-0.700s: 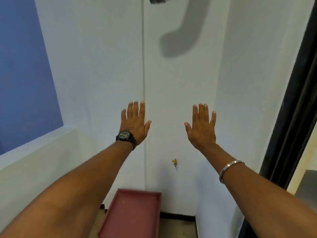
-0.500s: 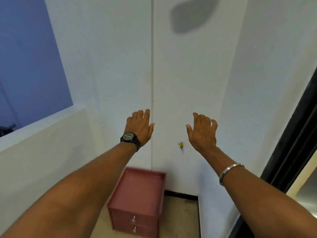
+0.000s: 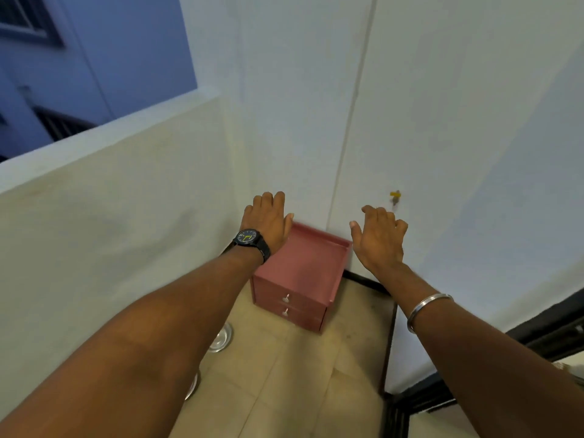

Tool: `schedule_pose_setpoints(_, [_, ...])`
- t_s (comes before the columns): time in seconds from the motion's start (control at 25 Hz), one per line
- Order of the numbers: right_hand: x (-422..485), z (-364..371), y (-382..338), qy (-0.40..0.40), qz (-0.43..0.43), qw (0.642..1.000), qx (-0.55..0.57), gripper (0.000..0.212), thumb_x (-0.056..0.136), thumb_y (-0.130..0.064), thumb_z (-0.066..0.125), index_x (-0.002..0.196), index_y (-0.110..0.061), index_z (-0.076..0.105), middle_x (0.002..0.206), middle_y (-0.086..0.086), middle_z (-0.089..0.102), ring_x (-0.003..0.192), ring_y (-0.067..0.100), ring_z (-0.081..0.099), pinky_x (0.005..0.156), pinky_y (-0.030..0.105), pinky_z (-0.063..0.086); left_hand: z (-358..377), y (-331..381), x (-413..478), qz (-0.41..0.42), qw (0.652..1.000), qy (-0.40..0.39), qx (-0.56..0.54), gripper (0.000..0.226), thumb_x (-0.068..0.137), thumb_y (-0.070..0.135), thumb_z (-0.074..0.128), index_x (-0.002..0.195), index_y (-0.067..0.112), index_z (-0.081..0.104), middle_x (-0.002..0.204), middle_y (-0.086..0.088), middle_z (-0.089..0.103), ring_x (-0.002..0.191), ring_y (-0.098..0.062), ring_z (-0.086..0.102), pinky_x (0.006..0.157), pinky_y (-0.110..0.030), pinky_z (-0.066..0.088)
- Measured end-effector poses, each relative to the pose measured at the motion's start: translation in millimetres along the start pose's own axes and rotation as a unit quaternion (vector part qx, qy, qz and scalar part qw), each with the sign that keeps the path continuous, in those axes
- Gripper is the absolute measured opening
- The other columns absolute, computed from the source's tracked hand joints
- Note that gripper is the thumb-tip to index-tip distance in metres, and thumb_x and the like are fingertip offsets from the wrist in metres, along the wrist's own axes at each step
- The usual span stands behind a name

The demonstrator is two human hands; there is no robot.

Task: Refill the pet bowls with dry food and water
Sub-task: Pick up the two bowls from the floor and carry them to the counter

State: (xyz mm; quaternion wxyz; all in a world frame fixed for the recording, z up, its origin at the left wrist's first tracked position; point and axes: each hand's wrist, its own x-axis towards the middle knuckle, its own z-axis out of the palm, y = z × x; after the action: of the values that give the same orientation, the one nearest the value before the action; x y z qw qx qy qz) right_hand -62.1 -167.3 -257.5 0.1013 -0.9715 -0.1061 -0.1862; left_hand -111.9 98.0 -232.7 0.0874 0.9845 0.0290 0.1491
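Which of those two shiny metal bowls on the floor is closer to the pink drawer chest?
The upper metal bowl, peeking out beside the left forearm just below the chest. The other bowl lies nearer the camera, mostly hidden.

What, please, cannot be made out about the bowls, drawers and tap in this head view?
- Shiny round metal bowl on the floor: mostly hidden behind the left forearm; contents unseen.
- Second metal rim: only a sliver shows past that arm.
- Pink two-drawer cabinet: drawers shut, contents hidden.
- Small yellow-handled wall tap: too small to tell its setting.
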Motion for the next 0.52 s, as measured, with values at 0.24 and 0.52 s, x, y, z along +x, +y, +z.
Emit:
schedule_pose_setpoints(0.24, [-21, 61, -86, -0.065, -0.068, 0.995, 0.013, 0.049, 0.107, -0.048, 0.045, 0.136, -0.012, 0.060, 0.123, 0.013, 0.068, 0.113, 0.036, 0.062, 0.098, 0.057, 0.043, 29, -82, -58, -0.103, 0.994, -0.037, -0.030, 0.040, 0.105, 0.040, 0.049, 0.131, 0.010, 0.053, 0.126, -0.016, 0.059, 0.111, -0.038, 0.057, 0.083, -0.049, 0.053])
schedule_pose_setpoints(0.52, [-61, 127, -190, -0.153, -0.151, 0.976, 0.046, 0.049, 0.108, -0.048, 0.048, 0.137, -0.011, 0.060, 0.129, 0.013, 0.066, 0.119, 0.036, 0.062, 0.097, 0.053, 0.044, 60, -169, -153, -0.256, 0.962, -0.062, -0.070, 0.038, 0.106, 0.042, 0.049, 0.128, 0.012, 0.051, 0.127, -0.015, 0.058, 0.110, -0.039, 0.061, 0.077, -0.050, 0.055])
